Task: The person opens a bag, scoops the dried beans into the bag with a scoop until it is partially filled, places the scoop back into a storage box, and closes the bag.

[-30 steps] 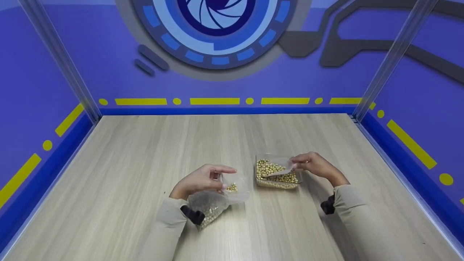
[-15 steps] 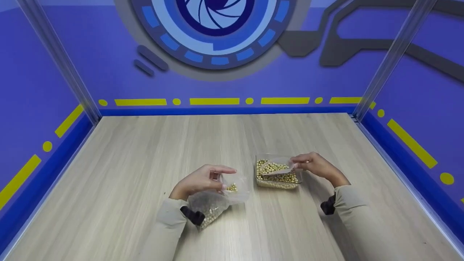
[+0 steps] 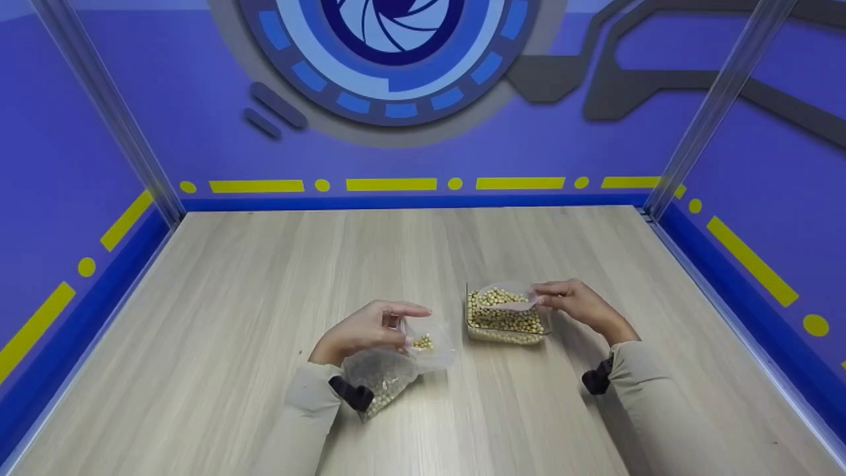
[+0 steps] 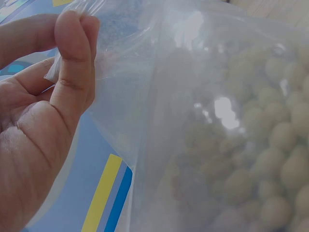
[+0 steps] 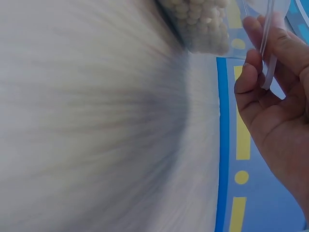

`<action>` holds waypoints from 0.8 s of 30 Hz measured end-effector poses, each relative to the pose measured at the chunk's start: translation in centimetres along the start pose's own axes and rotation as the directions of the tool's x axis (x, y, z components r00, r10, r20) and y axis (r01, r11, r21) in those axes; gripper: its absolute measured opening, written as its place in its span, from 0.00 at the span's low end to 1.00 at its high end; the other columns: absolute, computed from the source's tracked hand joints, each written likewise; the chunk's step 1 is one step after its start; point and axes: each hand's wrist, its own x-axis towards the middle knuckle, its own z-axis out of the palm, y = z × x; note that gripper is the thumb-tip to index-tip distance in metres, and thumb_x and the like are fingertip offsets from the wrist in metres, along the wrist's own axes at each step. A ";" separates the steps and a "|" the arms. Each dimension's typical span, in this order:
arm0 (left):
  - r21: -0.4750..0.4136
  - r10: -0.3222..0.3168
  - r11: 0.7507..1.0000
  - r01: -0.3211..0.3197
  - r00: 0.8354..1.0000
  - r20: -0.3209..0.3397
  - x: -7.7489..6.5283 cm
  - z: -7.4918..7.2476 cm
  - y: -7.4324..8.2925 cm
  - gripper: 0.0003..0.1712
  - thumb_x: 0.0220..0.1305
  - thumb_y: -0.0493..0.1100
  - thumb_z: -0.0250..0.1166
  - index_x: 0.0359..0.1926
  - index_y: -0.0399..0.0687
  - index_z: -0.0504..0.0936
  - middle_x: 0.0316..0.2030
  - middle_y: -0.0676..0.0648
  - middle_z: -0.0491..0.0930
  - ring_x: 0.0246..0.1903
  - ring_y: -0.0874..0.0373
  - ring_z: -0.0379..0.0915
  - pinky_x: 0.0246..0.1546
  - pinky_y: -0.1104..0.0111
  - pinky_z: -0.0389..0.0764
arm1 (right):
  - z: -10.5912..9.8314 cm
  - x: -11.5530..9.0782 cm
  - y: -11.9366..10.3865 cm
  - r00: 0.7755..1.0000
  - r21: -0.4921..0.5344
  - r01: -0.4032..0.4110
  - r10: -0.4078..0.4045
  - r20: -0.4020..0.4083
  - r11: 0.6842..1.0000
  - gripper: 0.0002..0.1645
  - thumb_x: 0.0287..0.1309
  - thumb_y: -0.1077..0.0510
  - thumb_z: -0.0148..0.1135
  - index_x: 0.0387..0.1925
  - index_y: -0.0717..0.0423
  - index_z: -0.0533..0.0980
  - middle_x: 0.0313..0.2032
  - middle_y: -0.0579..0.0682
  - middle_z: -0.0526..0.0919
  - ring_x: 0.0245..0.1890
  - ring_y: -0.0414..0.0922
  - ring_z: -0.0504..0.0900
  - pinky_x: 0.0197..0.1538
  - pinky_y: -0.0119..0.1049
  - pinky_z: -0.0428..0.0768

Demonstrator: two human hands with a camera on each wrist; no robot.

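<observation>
Yellow-dashed blue walls [image 3: 423,162] bordering a wooden table [image 3: 297,264]

At left, the left hand [image 4: 46,113] pinches a clear bag [image 4: 128,96]; pale round beans [image 4: 270,159] crowd the frame's right.

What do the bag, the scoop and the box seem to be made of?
Bag: thin, clear, glossy plastic film, judging by its creases and bright highlights. Scoop: probably smooth plastic, going by its thin, milky wall. Box: clear and smooth, with see-through sides; glass or hard plastic, I can't tell.
</observation>
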 end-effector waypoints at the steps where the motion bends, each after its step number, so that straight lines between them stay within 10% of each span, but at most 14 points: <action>1: 0.002 0.000 1.000 0.000 1.000 0.000 0.0 0.0 0.0 0.30 0.55 0.26 0.61 0.62 0.31 0.72 0.28 0.30 0.79 0.23 0.67 0.76 0.28 0.72 0.81 | 0.0 0.0 0.0 1.000 0.006 -0.003 0.003 -0.005 1.000 0.23 0.66 0.56 0.57 0.60 0.62 0.74 0.60 0.66 0.74 0.47 0.47 0.79 0.48 0.40 0.78; 8: 0.000 -0.008 1.000 0.008 1.000 -0.011 0.0 0.0 -0.1 0.30 0.55 0.26 0.62 0.62 0.32 0.72 0.26 0.39 0.79 0.23 0.66 0.75 0.28 0.75 0.79 | -0.2 0.1 -0.2 1.000 0.028 0.004 -0.003 -0.025 1.000 0.26 0.64 0.53 0.59 0.60 0.63 0.74 0.61 0.65 0.73 0.62 0.59 0.71 0.63 0.55 0.70; 24: -0.026 -0.016 1.000 0.016 1.000 -0.011 -0.1 -0.1 -0.1 0.30 0.57 0.28 0.64 0.62 0.34 0.73 0.27 0.44 0.78 0.24 0.67 0.74 0.28 0.75 0.79 | -0.3 0.3 -1.8 0.997 -0.039 0.068 -0.069 -0.039 0.997 0.24 0.64 0.55 0.58 0.58 0.65 0.75 0.58 0.66 0.76 0.62 0.62 0.70 0.62 0.55 0.70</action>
